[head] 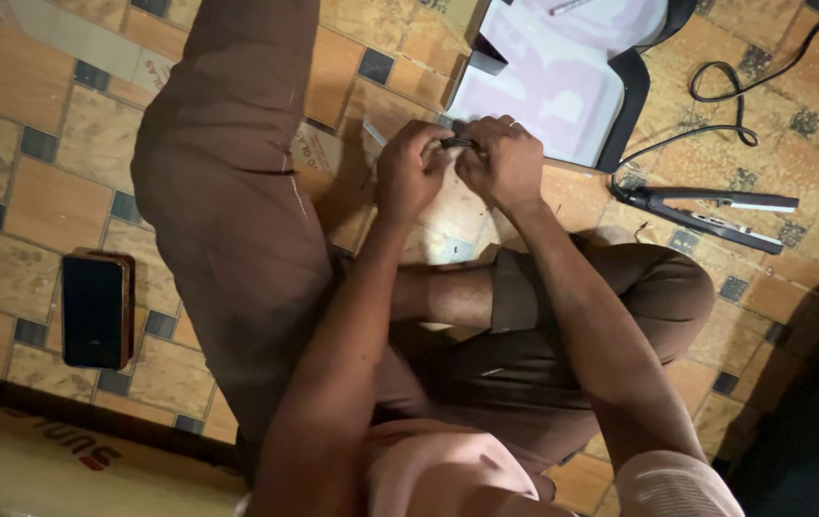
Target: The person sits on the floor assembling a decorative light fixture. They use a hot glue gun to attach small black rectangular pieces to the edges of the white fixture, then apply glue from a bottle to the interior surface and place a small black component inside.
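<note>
My left hand (411, 172) and my right hand (501, 163) meet above my folded legs, both pinching a small dark object (457, 144) between their fingertips. The object is mostly hidden by my fingers, so I cannot tell what it is. A ring shows on a finger of my right hand. Just beyond my hands lies a pale flat board (548, 81) on a black tray-like base.
A black hair straightener (706, 211) lies on the tiled floor at right, its cable (745, 86) looping toward the top. A dark phone (95, 308) rests on the floor at left. My brown-trousered legs (237, 191) fill the middle. Cardboard (36, 469) lies at bottom left.
</note>
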